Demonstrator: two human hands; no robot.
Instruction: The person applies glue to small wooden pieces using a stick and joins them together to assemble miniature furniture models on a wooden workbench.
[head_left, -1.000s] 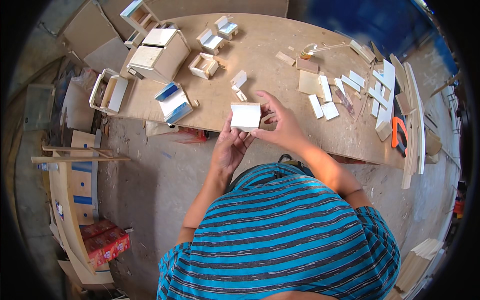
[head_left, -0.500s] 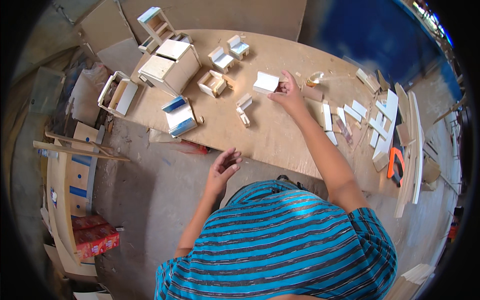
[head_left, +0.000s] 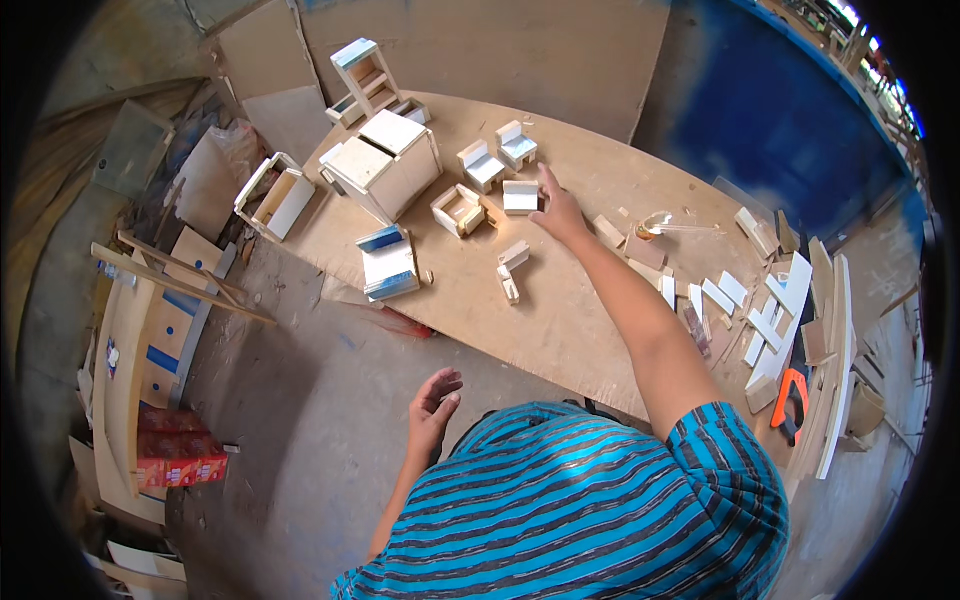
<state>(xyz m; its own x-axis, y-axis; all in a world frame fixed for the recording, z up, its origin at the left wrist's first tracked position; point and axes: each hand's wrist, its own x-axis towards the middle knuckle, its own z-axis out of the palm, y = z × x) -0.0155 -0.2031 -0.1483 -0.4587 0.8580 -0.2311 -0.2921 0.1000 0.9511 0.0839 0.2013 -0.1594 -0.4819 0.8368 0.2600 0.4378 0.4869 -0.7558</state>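
My right hand point(head_left: 562, 208) is stretched over the wooden table, its thumb and fingers closed at the right side of a miniature wooden chair point(head_left: 521, 198) with white faces. Two similar miniature chairs, one point(head_left: 481, 167) nearer and one point(head_left: 516, 146) farther, stand just behind and left of it. A small open wooden frame point(head_left: 459, 211) lies to its left. Closer to me rests a small angled piece of joined wood point(head_left: 512, 270). My left hand point(head_left: 434, 408) hangs in front of the table edge, fingers loosely bent and apart, holding nothing.
A miniature cabinet point(head_left: 385, 165), a shelf unit point(head_left: 368, 78) and a blue-and-white miniature bed point(head_left: 389, 263) occupy the left of the table point(head_left: 590, 345). At right lie white wood strips point(head_left: 718, 296), a glass-like vessel point(head_left: 655, 226) and an orange-handled saw point(head_left: 791, 400). Red boxes point(head_left: 180, 450) stand lower left.
My right hand has brought the miniature chair leftward, closer to the other two chairs. My left hand stays off the table, empty. The whole view has shifted.
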